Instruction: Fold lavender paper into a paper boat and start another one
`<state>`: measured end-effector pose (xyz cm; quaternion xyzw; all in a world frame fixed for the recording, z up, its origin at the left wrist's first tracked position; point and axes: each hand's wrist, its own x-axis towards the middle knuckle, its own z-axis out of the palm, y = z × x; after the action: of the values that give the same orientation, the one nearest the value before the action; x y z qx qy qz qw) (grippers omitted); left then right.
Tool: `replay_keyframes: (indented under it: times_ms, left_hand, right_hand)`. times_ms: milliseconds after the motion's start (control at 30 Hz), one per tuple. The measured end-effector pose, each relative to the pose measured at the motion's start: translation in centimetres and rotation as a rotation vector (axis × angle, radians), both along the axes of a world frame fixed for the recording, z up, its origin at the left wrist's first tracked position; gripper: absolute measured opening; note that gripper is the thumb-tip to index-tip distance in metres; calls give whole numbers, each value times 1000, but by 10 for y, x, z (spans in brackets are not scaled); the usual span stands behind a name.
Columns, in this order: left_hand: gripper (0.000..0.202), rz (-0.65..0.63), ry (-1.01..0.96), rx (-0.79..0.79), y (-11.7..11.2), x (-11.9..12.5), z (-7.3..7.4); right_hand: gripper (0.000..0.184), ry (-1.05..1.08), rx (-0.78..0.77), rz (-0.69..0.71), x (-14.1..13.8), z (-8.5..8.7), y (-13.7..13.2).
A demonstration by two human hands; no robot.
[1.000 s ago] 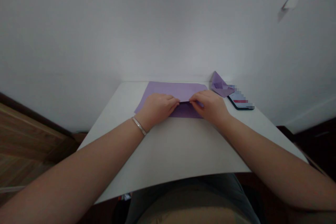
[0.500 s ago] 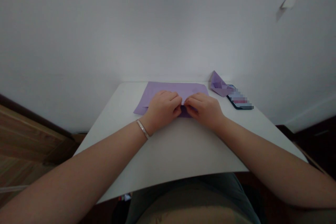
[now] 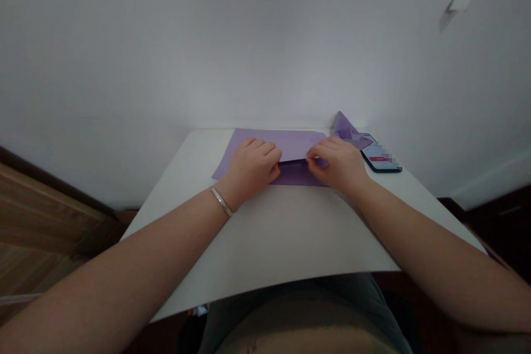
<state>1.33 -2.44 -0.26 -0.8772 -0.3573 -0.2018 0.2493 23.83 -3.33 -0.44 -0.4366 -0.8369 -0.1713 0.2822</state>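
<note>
A sheet of purple paper (image 3: 290,144) lies near the back of the white table (image 3: 265,243), its near part folded over or lifted as a flap. Between the flap's edge and the layer beneath is a dark gap. My left hand (image 3: 254,168), with a silver bangle at the wrist, is closed on the flap's edge, left of the middle. Thumb and fingers of my right hand (image 3: 338,163) pinch the same edge farther right. Behind the right hand stands a folded purple paper shape (image 3: 346,128), partly over a phone (image 3: 381,159).
A pale wall (image 3: 265,55) rises directly behind the table. Wooden panelling (image 3: 37,232) is at the left, below table height. My lap (image 3: 307,321) is at the table's front edge.
My right hand has slid right along the paper's edge, away from the left hand. The left hand has shifted slightly left, and the flap's edge shows between them, raised a little.
</note>
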Motion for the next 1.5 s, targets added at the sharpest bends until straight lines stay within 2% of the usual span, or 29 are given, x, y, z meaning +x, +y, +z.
replay_keyframes:
  times_ms: [233,400,667,967,1167,1500]
  left_hand:
    - [8,-16,13,13,2,1,-2]
    - [9,-11,9,-1,2,0,-2]
    - [9,-3,8,-3,6,-3,-2]
    - [8,63,70,-10,12,-13,-1]
    - [12,82,186,44,13,-16,5]
    - [16,180,168,-13,17,-23,2]
  right_hand:
    - [24,-90,13,79,-16,-1,-5]
    - [20,-90,22,24,-15,-3,-3]
    - [17,-85,32,14,-8,-5,0]
    - [12,-62,0,-65,0,-8,0]
    - [12,-69,-31,-85,1,-12,0]
    - [10,-65,-75,-126,3,-13,-2]
